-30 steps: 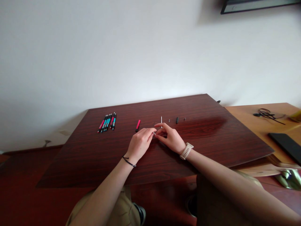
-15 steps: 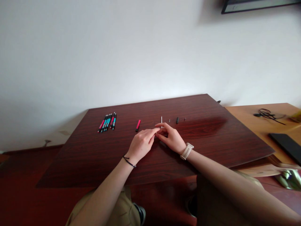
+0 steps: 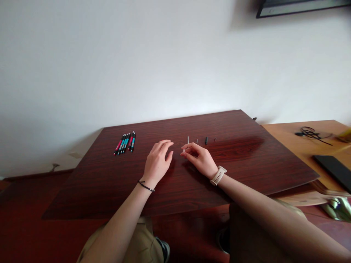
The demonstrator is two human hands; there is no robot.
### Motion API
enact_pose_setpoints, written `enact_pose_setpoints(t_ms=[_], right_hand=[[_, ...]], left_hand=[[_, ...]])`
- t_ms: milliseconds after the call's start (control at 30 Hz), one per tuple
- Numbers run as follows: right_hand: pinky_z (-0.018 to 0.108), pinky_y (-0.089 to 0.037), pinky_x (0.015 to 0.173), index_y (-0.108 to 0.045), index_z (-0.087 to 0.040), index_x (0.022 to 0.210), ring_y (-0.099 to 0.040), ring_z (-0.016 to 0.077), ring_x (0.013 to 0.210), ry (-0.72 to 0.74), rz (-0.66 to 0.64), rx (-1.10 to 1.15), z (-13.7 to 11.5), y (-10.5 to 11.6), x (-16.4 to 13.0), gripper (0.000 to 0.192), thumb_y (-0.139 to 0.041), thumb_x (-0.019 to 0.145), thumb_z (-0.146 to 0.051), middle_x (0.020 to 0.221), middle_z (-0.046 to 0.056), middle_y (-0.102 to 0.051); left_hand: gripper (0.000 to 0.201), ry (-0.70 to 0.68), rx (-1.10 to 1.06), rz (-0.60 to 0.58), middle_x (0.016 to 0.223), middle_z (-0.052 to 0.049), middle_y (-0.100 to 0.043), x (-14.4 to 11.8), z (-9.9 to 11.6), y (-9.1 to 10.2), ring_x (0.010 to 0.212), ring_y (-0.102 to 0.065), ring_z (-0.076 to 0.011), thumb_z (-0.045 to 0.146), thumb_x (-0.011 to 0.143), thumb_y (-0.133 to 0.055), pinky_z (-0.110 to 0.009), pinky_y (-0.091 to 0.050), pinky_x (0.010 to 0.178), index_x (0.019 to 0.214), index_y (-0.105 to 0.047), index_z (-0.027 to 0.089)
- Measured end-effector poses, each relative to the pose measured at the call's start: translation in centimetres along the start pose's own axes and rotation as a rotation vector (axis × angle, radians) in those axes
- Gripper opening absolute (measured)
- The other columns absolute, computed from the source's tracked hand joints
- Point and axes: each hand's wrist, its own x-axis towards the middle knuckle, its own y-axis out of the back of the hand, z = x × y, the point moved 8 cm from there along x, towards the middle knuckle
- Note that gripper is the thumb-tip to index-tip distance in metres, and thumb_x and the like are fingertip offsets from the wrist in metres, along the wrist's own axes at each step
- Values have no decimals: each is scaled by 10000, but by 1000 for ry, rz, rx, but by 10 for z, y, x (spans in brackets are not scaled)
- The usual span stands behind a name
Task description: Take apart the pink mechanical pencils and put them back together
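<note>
- Your left hand (image 3: 157, 160) lies flat on the dark table (image 3: 246, 164), fingers loosely spread, holding nothing visible.
- Your right hand (image 3: 199, 159) pinches a small pale part (image 3: 184, 150) between thumb and forefinger, just above the table.
- Thin refill (image 3: 188, 139) and small black bits (image 3: 206, 140) lie just beyond it.
- Pens (image 3: 125, 142) lie far left.

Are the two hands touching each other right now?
Apart. The head view shows dark table between the left hand and the right hand.
</note>
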Motion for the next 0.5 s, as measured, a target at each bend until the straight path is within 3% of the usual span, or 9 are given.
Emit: enact_pose_setpoints(t_ms=[100, 200, 367, 500], right_hand=[[347, -591, 858, -724, -246, 1100, -768, 213, 895, -33, 14, 70, 4, 3, 2, 192, -741, 946, -357, 953, 27, -810], [350, -605, 838, -726, -230, 1092, -768, 214, 872, -71, 28, 172, 9, 6, 4, 231, -766, 927, -387, 954, 47, -815], [363, -607, 867, -722, -219, 1083, -763, 209, 885, -127, 75, 310, 19, 13, 8, 300, -796, 904, -448, 978, 68, -824], [355, -590, 879, -723, -219, 1086, -752, 199, 900, -160, 122, 389, 25, 22, 10, 330, -819, 889, -466, 1005, 78, -826]], left_hand=[[278, 100, 114, -18, 1356, -126, -659, -2, -29, -2, 1251, -630, -322, 226, 1000, -649, -503, -543, 1109, 1274, -695, 234], [264, 115, 165, -61, 1323, -132, -674, -6, -47, -10, 1202, -632, -319, 255, 1008, -641, -490, -546, 1082, 1255, -726, 225], [291, 97, 206, -176, 1395, -120, -680, -10, -49, -22, 1225, -624, -316, 235, 1033, -586, -481, -530, 1090, 1285, -730, 218], [244, 138, 166, -206, 1249, -99, -726, -9, -48, -21, 1125, -662, -294, 146, 1018, -553, -437, -551, 1016, 1132, -755, 219]])
